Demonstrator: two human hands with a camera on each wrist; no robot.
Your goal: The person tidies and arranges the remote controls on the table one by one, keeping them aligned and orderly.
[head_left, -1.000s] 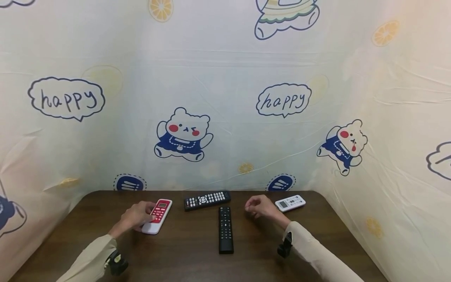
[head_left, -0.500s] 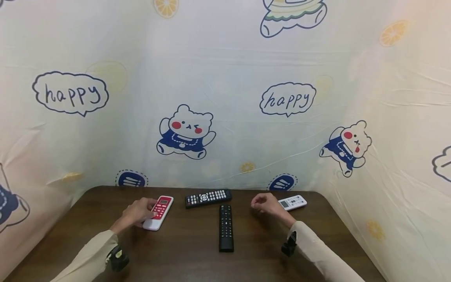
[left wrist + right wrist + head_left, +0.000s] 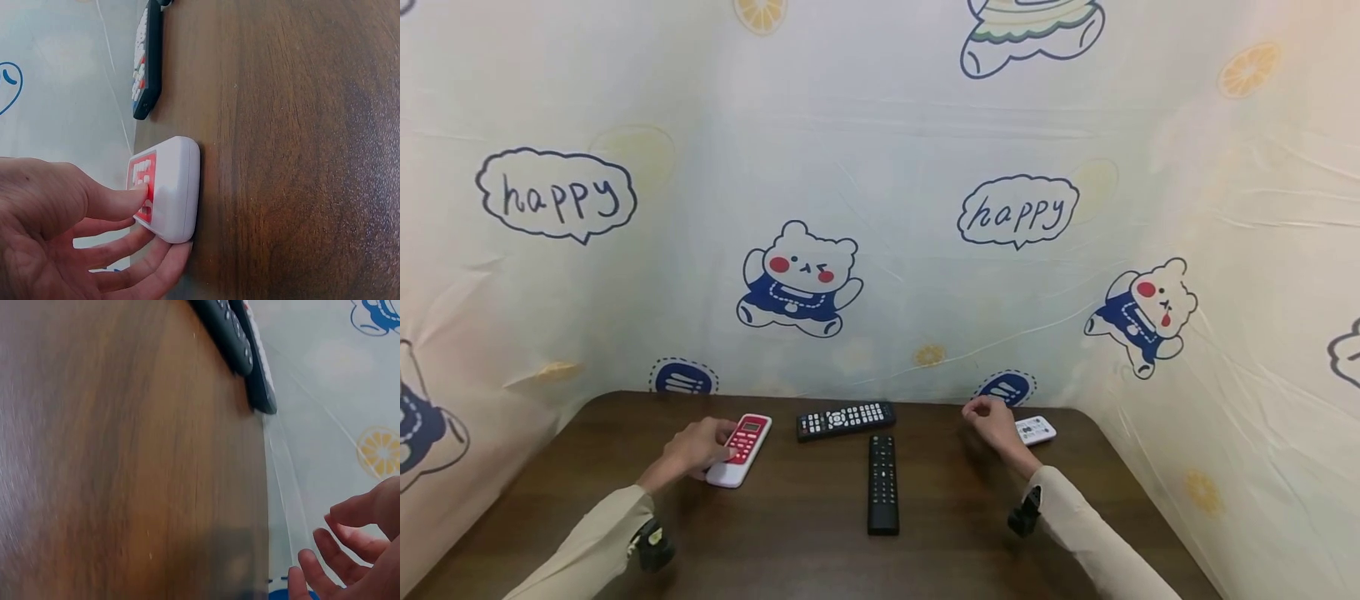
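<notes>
On the left of the table my left hand grips a red-and-white remote control. In the left wrist view the thumb presses its red button face, and fingers curl along its side and lower edge; the white end faces the camera. My right hand hovers at the right, fingers loosely bent and holding nothing. Just beyond its wrist a small white remote control lies partly hidden by the hand. In the right wrist view the right hand has thumb and fingers apart.
Near the back edge of the brown table a black remote with white buttons lies crosswise. A second black remote points lengthwise in the middle. A patterned curtain stands behind and at both sides.
My right hand has moved right and a little farther back, covering more of the white remote. The left hand keeps its hold on the red-and-white remote. The head view has shifted slightly.
</notes>
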